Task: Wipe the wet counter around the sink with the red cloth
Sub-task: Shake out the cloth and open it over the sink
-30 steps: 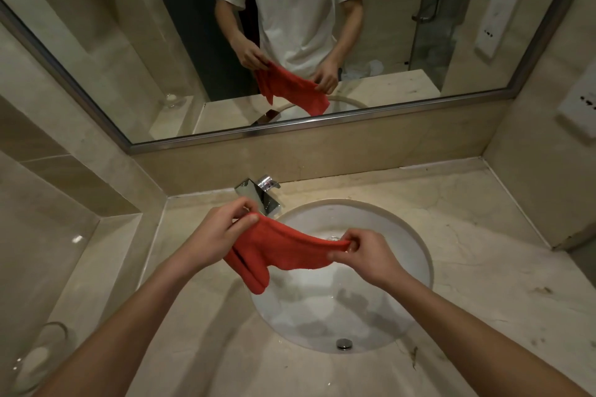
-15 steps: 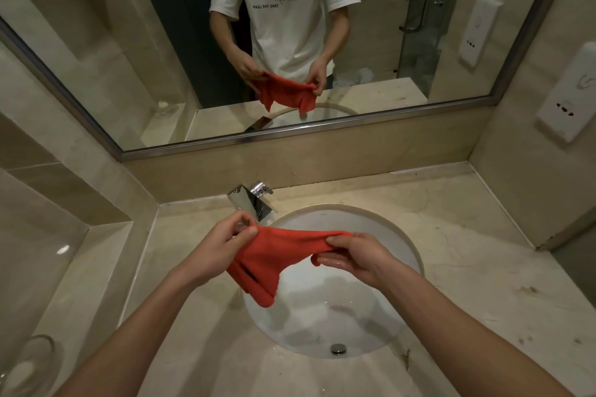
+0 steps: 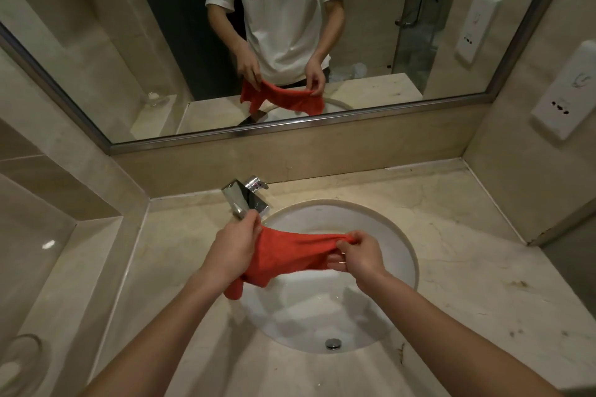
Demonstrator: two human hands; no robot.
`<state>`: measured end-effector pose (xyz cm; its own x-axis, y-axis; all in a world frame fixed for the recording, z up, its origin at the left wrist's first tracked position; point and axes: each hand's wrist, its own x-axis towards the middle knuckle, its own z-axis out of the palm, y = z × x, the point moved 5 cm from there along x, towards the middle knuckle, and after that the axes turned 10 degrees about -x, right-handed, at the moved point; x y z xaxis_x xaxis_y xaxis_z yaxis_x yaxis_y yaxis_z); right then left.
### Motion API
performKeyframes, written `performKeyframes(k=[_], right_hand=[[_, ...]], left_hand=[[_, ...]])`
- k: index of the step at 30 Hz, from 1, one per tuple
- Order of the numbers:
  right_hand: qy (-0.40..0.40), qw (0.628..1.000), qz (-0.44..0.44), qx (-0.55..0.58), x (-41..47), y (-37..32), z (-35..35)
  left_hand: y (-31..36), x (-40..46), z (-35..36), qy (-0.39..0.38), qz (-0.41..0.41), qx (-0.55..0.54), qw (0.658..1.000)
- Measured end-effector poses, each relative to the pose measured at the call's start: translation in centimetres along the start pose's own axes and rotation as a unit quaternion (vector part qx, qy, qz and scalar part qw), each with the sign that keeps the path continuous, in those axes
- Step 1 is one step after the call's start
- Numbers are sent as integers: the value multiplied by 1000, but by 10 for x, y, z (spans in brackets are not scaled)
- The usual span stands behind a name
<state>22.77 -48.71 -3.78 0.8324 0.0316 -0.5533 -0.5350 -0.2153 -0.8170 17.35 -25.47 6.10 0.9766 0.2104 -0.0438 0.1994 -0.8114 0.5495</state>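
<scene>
Left hand [image 3: 233,247]: you see only its back; the fingertips are buried in the red cloth [image 3: 283,256], so their hold is hidden from you.
Right hand [image 3: 356,253]: your lower fingers are tucked under the cloth's edge, only partly showing.
Red cloth: its left end disappears behind your left wrist.
Tap [image 3: 245,196]: your left knuckles cover the spout's tip.
Glass dish [image 3: 19,364]: cut off by the left edge; its contents are too blurred to tell.
Wall socket [image 3: 569,90]: clipped by the right edge.
Mirror [image 3: 129,42]: the top edge cuts it off.
</scene>
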Motion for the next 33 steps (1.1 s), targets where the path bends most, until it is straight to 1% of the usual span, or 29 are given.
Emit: performKeyframes(k=[3, 5, 9, 12, 17, 19, 21, 22, 24, 26, 28, 31, 33], right_hand=[[28, 999, 2, -44, -3, 6, 1], [29, 998, 14, -45, -4, 9, 4], [-9, 999, 38, 15, -2, 13, 11], [-43, 995, 48, 81, -2, 11, 13], [-49, 982, 65, 168, 0, 6, 9], [-51, 973, 74, 212, 1, 6, 7], [-59, 958, 93, 266, 1, 6, 4], [-65, 951, 101, 285, 1, 6, 3], [-84, 943, 112, 303, 3, 8, 1], [-107, 941, 116, 298, 3, 8, 0], [-118, 947, 110, 276, 2, 7, -2], [-123, 963, 79, 227, 1, 0, -7], [-107, 966, 49, 229, 1, -8, -12]], left_hand=[[16, 3, 0, -18, 18, 112, 993], [26, 5, 0, -28, 22, 170, 985], [37, 7, 3, -34, 16, 246, 968], [40, 10, 4, -45, 12, 268, 962], [49, 12, 2, -82, 3, 302, 950], [52, 17, 3, -98, 12, 253, 962], [48, 25, 5, -109, 17, 128, 986], [46, 28, 6, -115, 10, 61, 991], [41, 29, 7, -115, -12, -40, 992], [38, 27, 8, -102, -37, -109, 988], [36, 26, 7, -90, -47, -122, 987], [33, 25, 6, -69, -17, -99, 993], [29, 25, 6, -48, 3, -104, 993]])
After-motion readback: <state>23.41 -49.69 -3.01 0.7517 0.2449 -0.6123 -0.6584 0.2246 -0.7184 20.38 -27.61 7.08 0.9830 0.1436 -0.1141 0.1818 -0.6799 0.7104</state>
